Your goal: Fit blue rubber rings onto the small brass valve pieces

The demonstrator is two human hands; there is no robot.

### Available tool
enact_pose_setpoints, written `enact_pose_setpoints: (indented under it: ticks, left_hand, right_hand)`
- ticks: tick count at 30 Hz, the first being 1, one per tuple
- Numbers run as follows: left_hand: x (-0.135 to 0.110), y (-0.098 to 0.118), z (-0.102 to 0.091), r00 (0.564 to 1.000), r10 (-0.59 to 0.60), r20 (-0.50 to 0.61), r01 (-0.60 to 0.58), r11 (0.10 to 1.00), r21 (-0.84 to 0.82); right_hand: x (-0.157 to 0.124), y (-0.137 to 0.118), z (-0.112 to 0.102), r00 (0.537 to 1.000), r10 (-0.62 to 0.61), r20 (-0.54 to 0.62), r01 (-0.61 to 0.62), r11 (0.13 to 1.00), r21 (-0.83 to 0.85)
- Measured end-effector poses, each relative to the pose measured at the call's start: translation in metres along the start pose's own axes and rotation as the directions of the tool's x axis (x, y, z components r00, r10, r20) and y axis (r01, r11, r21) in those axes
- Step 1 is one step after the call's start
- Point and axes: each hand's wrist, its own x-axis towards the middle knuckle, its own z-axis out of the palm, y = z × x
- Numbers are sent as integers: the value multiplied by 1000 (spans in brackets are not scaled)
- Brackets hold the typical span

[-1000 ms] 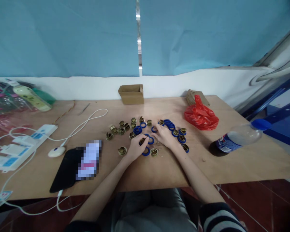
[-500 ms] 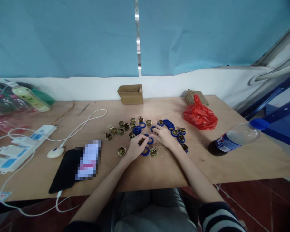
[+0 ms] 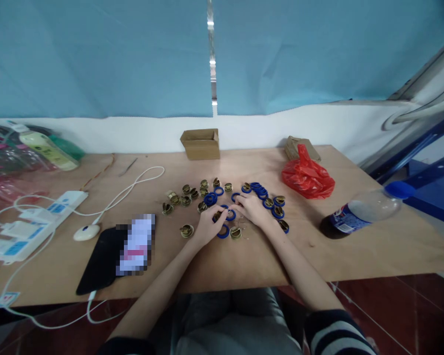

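Note:
Several brass fittings (image 3: 187, 200) and blue rubber rings (image 3: 210, 198) lie scattered in the middle of the wooden table (image 3: 222, 261). My left hand (image 3: 206, 226) rests among them with its fingers curled, pinching a small brass piece next to a blue ring (image 3: 231, 215). My right hand (image 3: 252, 208) meets it from the right, fingers bent down onto the same spot. More rings and ring-fitted brass pieces (image 3: 276, 203) sit just beyond my right hand. What exactly lies between the fingertips is too small to make out.
A small open cardboard box (image 3: 201, 143) stands at the back. A red plastic bag (image 3: 308, 177) and a lying plastic bottle (image 3: 362, 209) are on the right. On the left are a phone on a black pad (image 3: 101, 256), a white mouse (image 3: 86, 231), power strips (image 3: 33, 224) and cables.
None of note: both hands stay together at the same spot with only slight finger movement.

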Motion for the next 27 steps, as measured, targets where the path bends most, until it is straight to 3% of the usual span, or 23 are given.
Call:
enact_pose_setpoints:
  ticks: [27]
  left_hand:
    - [0,-1,0,1000,-9,2,9,1000,-1]
  right_hand:
    - [0,0,1,1000,-21,-6,21,1000,-2]
